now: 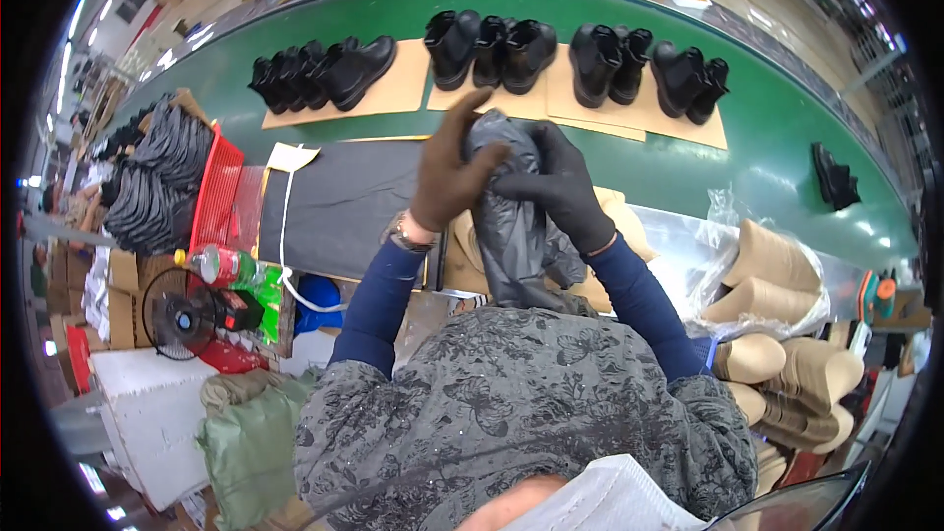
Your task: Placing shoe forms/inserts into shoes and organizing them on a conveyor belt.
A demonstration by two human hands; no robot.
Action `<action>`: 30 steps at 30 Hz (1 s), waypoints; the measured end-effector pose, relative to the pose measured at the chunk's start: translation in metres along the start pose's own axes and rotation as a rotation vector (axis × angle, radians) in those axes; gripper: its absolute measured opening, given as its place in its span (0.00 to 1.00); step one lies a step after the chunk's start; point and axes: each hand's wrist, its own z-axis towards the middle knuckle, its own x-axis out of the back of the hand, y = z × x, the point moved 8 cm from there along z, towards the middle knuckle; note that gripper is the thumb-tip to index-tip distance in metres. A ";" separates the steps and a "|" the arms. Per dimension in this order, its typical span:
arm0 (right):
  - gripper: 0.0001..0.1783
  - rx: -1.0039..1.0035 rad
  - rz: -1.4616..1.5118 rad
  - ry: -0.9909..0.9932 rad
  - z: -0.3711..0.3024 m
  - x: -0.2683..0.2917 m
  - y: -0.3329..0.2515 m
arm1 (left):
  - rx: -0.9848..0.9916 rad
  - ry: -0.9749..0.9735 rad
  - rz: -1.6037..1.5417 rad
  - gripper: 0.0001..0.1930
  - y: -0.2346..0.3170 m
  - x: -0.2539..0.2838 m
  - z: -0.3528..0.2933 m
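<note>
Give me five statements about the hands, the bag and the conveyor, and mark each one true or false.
1. Both hands, the left hand and the right hand, wear dark gloves. True.
2. The hands hold a dark grey plastic bag. True.
3. The conveyor belt is red. False: it is green.
4. The black boots stand on cardboard sheets on the belt. True.
5. The red basket lies at the person's right. False: it is at the left, beside a stack of dark soles.
</note>
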 end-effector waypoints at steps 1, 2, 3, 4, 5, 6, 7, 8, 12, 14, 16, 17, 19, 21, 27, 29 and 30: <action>0.21 0.007 -0.004 0.023 0.003 0.006 -0.011 | 0.140 -0.043 -0.251 0.30 -0.006 -0.003 0.002; 0.21 -0.055 0.024 -0.093 0.001 0.000 -0.017 | 0.290 -0.089 -0.498 0.31 -0.009 -0.009 -0.002; 0.22 -0.117 0.054 -0.209 -0.002 -0.006 -0.018 | 0.233 -0.074 -0.383 0.34 -0.002 -0.008 0.001; 0.22 -0.111 0.052 -0.189 0.001 -0.001 -0.023 | 0.228 -0.092 -0.392 0.34 -0.001 -0.011 0.006; 0.22 -0.141 0.021 -0.239 0.002 -0.002 -0.023 | 0.021 -0.007 -0.178 0.36 0.011 -0.002 0.018; 0.23 -0.172 -0.010 -0.289 0.002 -0.004 -0.022 | -0.188 0.082 0.034 0.37 0.026 0.002 0.024; 0.22 -0.142 0.001 -0.287 0.003 -0.006 -0.020 | -0.219 0.224 -0.025 0.39 0.027 0.008 0.029; 0.22 -0.138 0.001 -0.273 0.002 -0.006 -0.020 | -0.182 0.218 -0.065 0.44 0.022 0.010 0.032; 0.25 0.657 -0.764 -0.091 -0.020 -0.019 -0.087 | -0.018 0.011 -0.677 0.46 0.025 -0.046 0.017; 0.30 0.756 -0.757 -0.198 -0.010 -0.022 -0.088 | 0.203 0.023 -0.883 0.44 -0.004 -0.052 0.016; 0.32 0.569 -0.814 -0.130 -0.019 -0.023 -0.089 | 0.251 0.109 -0.884 0.38 -0.036 -0.046 0.020; 0.31 0.732 -0.878 -0.071 -0.035 -0.025 -0.101 | 0.283 0.193 -1.119 0.33 -0.054 -0.039 0.023; 0.31 0.703 -0.874 -0.258 -0.055 -0.032 -0.091 | 0.300 0.352 -1.398 0.22 -0.071 -0.029 0.030; 0.26 0.097 -0.594 -0.355 -0.059 -0.011 -0.011 | 0.289 0.333 -1.497 0.21 -0.068 -0.028 0.036; 0.11 -0.264 0.192 0.085 -0.022 0.044 0.019 | 0.286 0.247 -1.282 0.24 -0.036 -0.057 0.008; 0.11 -0.292 0.168 0.016 -0.021 0.035 0.017 | 0.150 0.206 -1.114 0.26 -0.025 -0.062 0.006; 0.11 -0.163 0.187 0.149 -0.024 0.038 0.012 | 0.155 0.195 -1.117 0.26 -0.023 -0.064 0.004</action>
